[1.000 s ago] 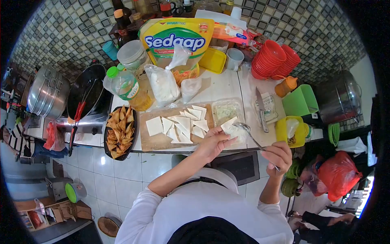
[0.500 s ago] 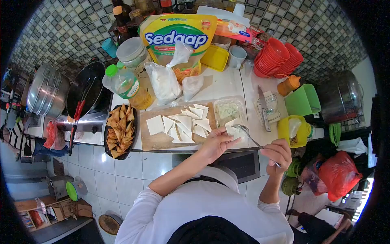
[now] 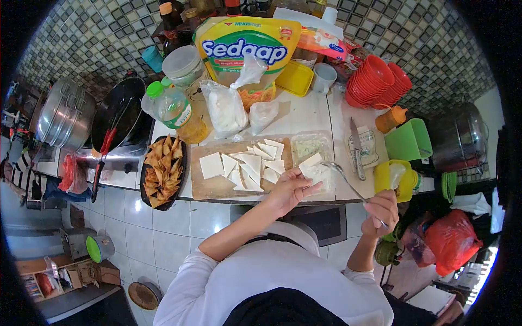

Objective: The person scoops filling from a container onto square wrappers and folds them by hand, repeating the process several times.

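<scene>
Wrapper in my left hand, spoon in my right.

My left hand (image 3: 290, 190) cups a white dough square (image 3: 314, 169) on its fingertips — held just over the clear filling tub (image 3: 310, 146), beside the wooden board (image 3: 215, 187) strewn with more squares. My right hand (image 3: 382, 212) is closed around the handle of a metal spoon (image 3: 340, 175) — its bowl rests at the square's edge.

White wrapper squares (image 3: 247, 163) on a tan wooden board (image 3: 209, 187), golden-brown fried triangles (image 3: 162, 171) on a black tray (image 3: 181, 179), stacked red bowls (image 3: 375, 81), black-and-grey checkered wall tiles (image 3: 92, 38).
</scene>
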The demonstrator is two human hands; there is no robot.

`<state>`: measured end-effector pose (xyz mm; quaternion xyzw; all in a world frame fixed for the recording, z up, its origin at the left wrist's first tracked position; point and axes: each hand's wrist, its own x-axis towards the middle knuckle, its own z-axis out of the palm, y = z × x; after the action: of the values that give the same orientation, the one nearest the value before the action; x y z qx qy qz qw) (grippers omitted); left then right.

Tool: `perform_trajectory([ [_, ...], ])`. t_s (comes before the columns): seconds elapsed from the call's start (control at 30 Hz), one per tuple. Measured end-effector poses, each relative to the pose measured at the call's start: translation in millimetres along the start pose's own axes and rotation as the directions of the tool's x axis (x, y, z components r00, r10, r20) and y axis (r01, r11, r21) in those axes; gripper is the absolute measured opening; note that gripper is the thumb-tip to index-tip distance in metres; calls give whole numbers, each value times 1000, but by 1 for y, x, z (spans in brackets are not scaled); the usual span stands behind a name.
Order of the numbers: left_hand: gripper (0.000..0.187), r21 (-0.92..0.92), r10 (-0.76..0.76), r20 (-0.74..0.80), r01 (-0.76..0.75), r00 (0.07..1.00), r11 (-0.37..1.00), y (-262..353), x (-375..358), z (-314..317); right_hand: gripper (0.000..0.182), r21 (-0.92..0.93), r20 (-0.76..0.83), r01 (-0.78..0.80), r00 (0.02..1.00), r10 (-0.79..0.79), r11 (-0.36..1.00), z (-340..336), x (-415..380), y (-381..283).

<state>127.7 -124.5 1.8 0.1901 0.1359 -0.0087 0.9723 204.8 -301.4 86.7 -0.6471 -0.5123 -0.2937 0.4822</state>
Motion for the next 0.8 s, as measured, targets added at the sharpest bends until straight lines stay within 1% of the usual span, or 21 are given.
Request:
perform_trajectory([
  [0.07, 39, -2, -9, -9, 9, 1000, 1000, 1, 0, 1, 32, 39, -71, 27, 997, -25, 999, 2, -1, -1],
  [0.1, 39, -2, -9, -8, 9, 1000, 1000, 1, 1, 0, 32, 39, -72, 28, 997, -25, 999, 2, 0, -2],
  [0.27, 40, -3, -10, 9, 10, 1000, 1000, 1, 0, 4, 32, 17, 50, -1, 999, 0, 1000, 6, 0, 1],
  [0.3, 40, -3, -11, 9, 11, 1000, 1000, 2, -1, 5, 32, 16, 50, -1, 999, 0, 1000, 6, 0, 1],
  [0.37, 34, -15, 15, 43, -14, 999, 1000, 3, 0, 6, 32, 33, -10, 8, 1000, -8, 999, 4, 1, 0],
  [0.4, 34, -14, 12, 44, -12, 999, 1000, 4, 0, 6, 32, 31, -10, 7, 1000, -7, 999, 3, 0, 0],
  [0.47, 37, -4, 29, 49, -29, 998, 1000, 4, 2, 6, 34, 77, -210, -13, 977, 29, 997, 0, -3, 1],
  [0.53, 38, -5, 41, 36, -41, 999, 999, 4, 2, 4, 35, 55, -229, -28, 973, 40, 998, -3, -9, 5],
  [0.6, 38, -7, 57, 22, -57, 998, 998, 5, 1, 3, 25, 145, -360, -109, 920, 155, 983, 2, -20, 11],
  [0.63, 37, -18, 82, 12, -82, 997, 996, 7, -1, 3, 25, 145, -360, -109, 920, 155, 983, 6, -25, 14],
  [0.67, 36, -27, 107, 1, -107, 994, 994, 9, -3, 2, 24, 155, -397, -317, 848, 353, 936, 12, -30, 16],
  [0.7, 36, -26, 109, 2, -109, 994, 994, 11, -4, 0, 23, 174, -428, -508, 733, 529, 844, 18, -35, 19],
  [0.73, 34, -23, 154, 15, -154, 988, 988, 12, -5, -4, 23, 176, -427, -505, 734, 527, 845, 23, -41, 24],
  [0.77, 32, -21, 201, 27, -200, 979, 980, 14, -6, -6, 20, 235, -301, -666, 642, 705, 708, 27, -48, 29],
  [0.8, 32, -21, 205, 26, -205, 978, 979, 16, -8, -6, 17, 263, -161, -803, 511, 845, 535, 33, -56, 35],
])
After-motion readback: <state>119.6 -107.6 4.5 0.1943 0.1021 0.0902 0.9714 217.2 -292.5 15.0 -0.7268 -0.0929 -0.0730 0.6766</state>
